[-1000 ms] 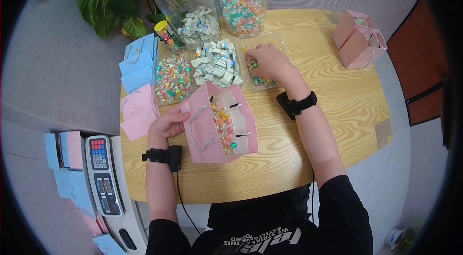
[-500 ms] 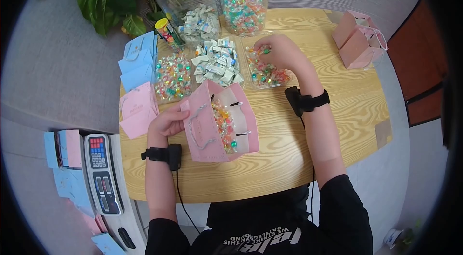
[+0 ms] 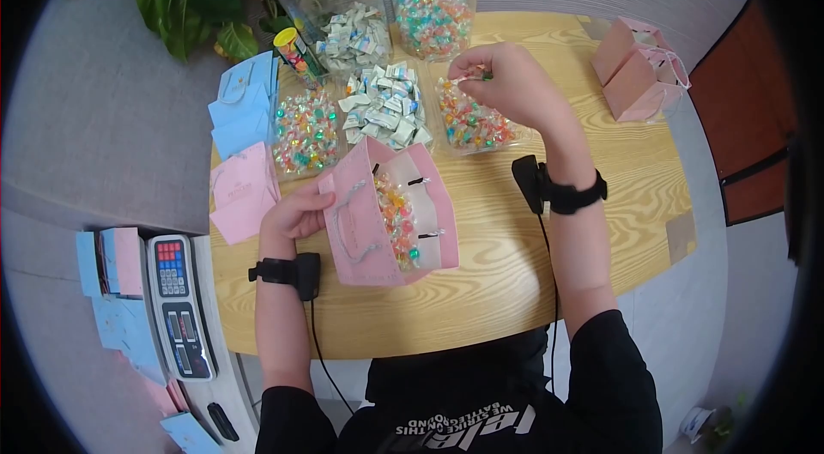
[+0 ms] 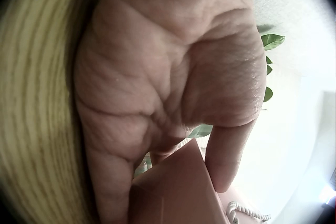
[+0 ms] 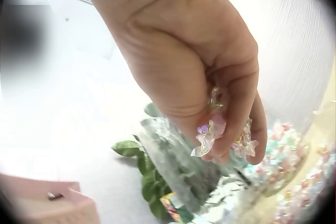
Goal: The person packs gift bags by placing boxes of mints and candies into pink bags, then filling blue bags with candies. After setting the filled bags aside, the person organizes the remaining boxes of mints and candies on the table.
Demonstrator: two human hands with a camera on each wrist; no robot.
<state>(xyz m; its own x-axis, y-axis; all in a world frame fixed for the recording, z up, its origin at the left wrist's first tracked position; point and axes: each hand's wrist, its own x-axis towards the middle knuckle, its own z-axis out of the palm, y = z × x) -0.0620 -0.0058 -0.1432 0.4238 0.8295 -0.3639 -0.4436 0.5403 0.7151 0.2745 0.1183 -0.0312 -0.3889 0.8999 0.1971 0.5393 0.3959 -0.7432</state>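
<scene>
My left hand grips the side of a pink paper gift bag, thumb on its outer face in the left wrist view. The bag leans with its mouth to the right, showing wrapped candies inside and grey rope handles. Over the right-hand clear tray, my right hand pinches several wrapped candies, their clear twisted wrappers sticking out between the fingers. Below it, the tray holds a heap of colourful wrapped candies.
White-wrapped sweets and another tray of candies stand beyond the bag. Behind are clear tubs of sweets and a yellow-capped tube. Folded blue bags and pink bags lie left; filled-out pink bags stand far right.
My right hand has risen out of the right-hand tray and shifted right, bringing candies in its fingers. The left hand and the pink bag have stayed nearly in place.
</scene>
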